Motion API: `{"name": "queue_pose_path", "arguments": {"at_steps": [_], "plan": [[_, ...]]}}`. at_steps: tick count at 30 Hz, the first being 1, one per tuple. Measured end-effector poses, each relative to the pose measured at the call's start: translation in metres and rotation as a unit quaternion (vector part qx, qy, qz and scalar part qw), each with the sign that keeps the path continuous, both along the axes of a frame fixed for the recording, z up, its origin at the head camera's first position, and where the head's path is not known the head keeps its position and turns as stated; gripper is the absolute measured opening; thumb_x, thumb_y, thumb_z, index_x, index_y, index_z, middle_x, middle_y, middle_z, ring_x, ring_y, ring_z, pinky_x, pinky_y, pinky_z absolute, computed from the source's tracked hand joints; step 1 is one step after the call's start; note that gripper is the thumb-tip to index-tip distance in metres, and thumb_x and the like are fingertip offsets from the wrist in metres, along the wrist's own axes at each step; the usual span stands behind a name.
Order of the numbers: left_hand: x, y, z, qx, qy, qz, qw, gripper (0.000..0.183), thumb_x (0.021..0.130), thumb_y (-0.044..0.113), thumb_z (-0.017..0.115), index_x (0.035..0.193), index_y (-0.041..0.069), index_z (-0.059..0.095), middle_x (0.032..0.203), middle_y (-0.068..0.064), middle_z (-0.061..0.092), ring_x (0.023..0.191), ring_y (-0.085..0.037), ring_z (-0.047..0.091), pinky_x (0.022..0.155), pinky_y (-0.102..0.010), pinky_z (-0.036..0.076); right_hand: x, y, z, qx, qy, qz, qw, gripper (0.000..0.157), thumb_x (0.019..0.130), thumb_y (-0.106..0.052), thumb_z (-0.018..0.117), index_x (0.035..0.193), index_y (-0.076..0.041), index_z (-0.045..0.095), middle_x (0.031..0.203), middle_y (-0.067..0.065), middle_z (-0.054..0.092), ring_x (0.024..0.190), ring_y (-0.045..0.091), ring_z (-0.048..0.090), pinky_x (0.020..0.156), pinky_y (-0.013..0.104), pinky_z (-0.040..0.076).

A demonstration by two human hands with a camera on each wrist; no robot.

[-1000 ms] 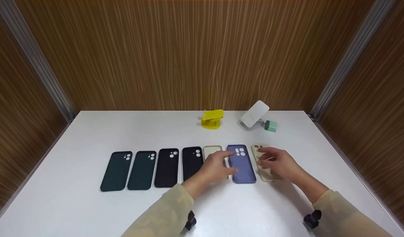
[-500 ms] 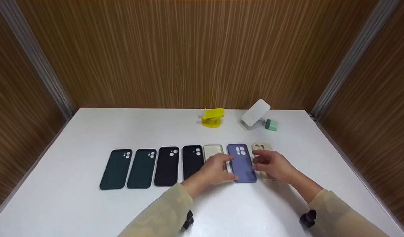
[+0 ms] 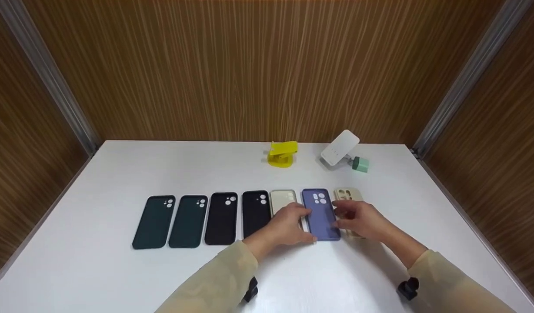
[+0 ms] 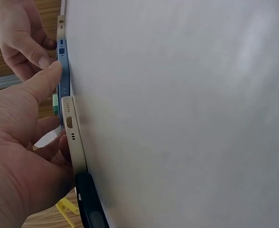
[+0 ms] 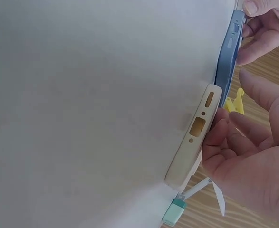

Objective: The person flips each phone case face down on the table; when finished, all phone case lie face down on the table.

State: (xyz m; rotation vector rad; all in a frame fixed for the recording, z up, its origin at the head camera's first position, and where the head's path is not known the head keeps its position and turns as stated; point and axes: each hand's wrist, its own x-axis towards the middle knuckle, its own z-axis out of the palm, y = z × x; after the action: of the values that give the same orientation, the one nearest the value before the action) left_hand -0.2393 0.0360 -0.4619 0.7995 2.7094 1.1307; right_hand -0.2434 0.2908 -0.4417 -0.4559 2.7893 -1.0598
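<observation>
A purple phone case [image 3: 322, 224] lies flat between the two hands in the head view, its camera cutouts at the far end. My left hand [image 3: 288, 226] reaches over a cream phone case [image 3: 283, 198], with index finger and thumb spread along the purple case's left edge. In the left wrist view that thumb overlaps the purple case's near end. My right hand [image 3: 362, 219] is above a beige phone case [image 3: 349, 194], with index fingertip and thumb tip right at the purple case's right edge. Its other fingers bend inward over the beige case [image 5: 191, 142], and they hide part of it.
Left of the hands lie two black phone cases [image 3: 221, 219] [image 3: 255, 211] and two dark green ones [image 3: 154, 222] [image 3: 188, 222] in the same row. Behind stand a yellow phone stand [image 3: 282, 154] and a white stand [image 3: 341, 148] with a mint green block [image 3: 360, 164].
The right hand has moved left to the purple case's right edge. The left hand has come slightly right and nearer, its fingertips now at the left edge. The cases keep their places in the row.
</observation>
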Motion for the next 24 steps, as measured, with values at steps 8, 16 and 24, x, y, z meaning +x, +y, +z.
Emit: {"name": "queue_pose_path", "arguments": {"at_steps": [8,16,24], "plan": [[0.0005,0.0015,-0.0012,-0.001,0.002,0.007,1.0000,0.074,0.076,0.023,0.096,0.139,-0.001,0.067,0.137,-0.014,0.063,0.124,-0.028,0.062,0.112,-0.033,0.045,0.0021,-0.0009,0.0014,-0.023,-0.037,-0.002,0.999,0.056,0.095,-0.013,0.081,0.145,0.004,0.061,0.109,0.014,0.071,0.082,0.022,0.061,0.059,0.030,0.053],[0.0011,0.0029,-0.0001,-0.004,0.020,0.002,0.9998,0.070,0.075,0.023,0.096,0.134,-0.002,0.070,0.133,-0.015,0.065,0.121,-0.028,0.063,0.110,-0.031,0.046,0.0059,-0.0024,0.0017,-0.075,-0.046,-0.016,0.996,0.056,0.096,-0.007,0.077,0.146,0.006,0.058,0.122,0.024,0.071,0.090,0.025,0.067,0.057,0.029,0.053],[0.0008,0.0010,-0.0008,-0.003,0.009,0.003,1.0000,0.072,0.075,0.022,0.096,0.136,-0.004,0.068,0.136,-0.017,0.063,0.124,-0.031,0.062,0.112,-0.033,0.045,0.0063,-0.0028,0.0020,-0.148,-0.079,-0.059,0.984,0.056,0.098,-0.007,0.074,0.149,0.005,0.055,0.136,0.026,0.066,0.099,0.025,0.070,0.064,0.029,0.057]]}}
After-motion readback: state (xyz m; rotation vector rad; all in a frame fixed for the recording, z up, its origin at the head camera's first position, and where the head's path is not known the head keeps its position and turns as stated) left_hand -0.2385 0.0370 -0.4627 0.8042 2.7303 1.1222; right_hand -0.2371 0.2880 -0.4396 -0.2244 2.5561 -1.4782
